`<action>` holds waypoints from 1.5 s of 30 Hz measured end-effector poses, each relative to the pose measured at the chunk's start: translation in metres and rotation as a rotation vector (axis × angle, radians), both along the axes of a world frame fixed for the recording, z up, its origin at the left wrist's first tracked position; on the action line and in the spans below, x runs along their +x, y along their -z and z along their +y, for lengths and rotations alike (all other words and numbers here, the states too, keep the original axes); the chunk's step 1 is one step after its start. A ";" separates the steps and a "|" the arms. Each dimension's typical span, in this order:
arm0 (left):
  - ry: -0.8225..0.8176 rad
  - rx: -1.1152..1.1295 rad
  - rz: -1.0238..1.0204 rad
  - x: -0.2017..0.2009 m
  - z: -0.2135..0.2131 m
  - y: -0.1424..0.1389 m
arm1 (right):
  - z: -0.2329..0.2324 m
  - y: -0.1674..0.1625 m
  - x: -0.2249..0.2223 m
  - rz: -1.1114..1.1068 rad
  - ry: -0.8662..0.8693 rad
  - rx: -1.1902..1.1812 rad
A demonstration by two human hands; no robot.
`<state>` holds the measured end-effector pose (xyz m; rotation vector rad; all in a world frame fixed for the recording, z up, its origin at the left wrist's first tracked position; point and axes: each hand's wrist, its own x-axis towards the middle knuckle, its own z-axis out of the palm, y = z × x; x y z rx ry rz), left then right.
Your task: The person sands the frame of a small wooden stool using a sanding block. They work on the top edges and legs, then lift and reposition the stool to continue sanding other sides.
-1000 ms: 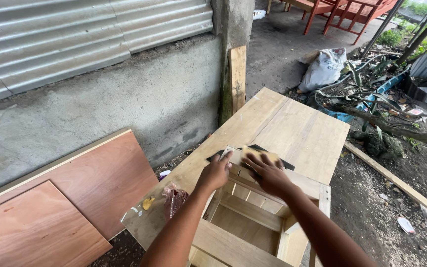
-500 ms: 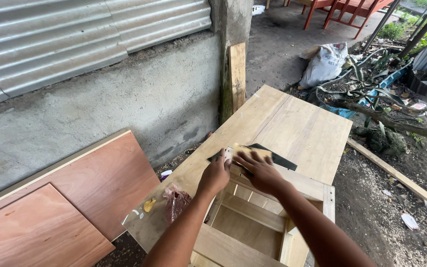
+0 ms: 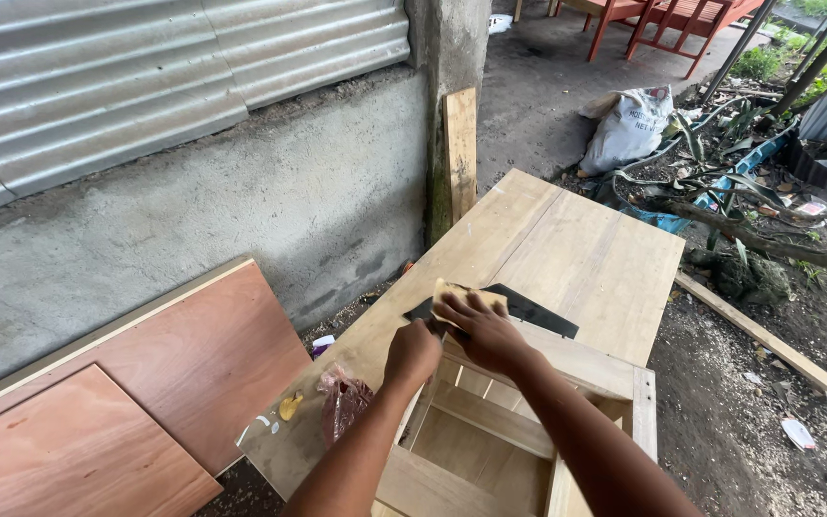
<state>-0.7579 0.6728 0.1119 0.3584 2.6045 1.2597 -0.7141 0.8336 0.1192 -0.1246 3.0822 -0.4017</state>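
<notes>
My right hand point(image 3: 486, 330) presses a folded tan sheet of sandpaper point(image 3: 457, 296) against the far top rail of an open wooden box frame point(image 3: 614, 375). My left hand point(image 3: 413, 351) is curled in a fist on the left corner of that frame, right beside the right hand. The frame stands on a broad pale wooden panel point(image 3: 576, 254). A flat black sheet point(image 3: 533, 310) lies on the panel just beyond my hands, partly hidden by them.
A crumpled reddish plastic bag point(image 3: 342, 407) and small yellow bits point(image 3: 289, 407) lie at the panel's near left corner. Reddish plywood boards point(image 3: 136, 402) lean on the concrete wall at left. A plank point(image 3: 460, 153) stands against the pillar. A white sack point(image 3: 629, 124), branches and red chairs are at right.
Both hands with the sandpaper have shifted a little to the left and farther along the frame's top rail. The camera has tipped slightly.
</notes>
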 end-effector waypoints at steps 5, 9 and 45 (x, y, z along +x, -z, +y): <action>0.070 0.012 -0.086 0.003 -0.001 0.000 | 0.000 0.002 0.004 0.059 -0.062 -0.048; -0.020 -0.044 0.249 -0.001 0.004 0.011 | 0.012 0.006 0.041 0.074 -0.054 -0.071; 0.087 -0.003 0.249 -0.003 0.004 0.012 | -0.014 0.004 -0.010 0.130 0.103 -0.018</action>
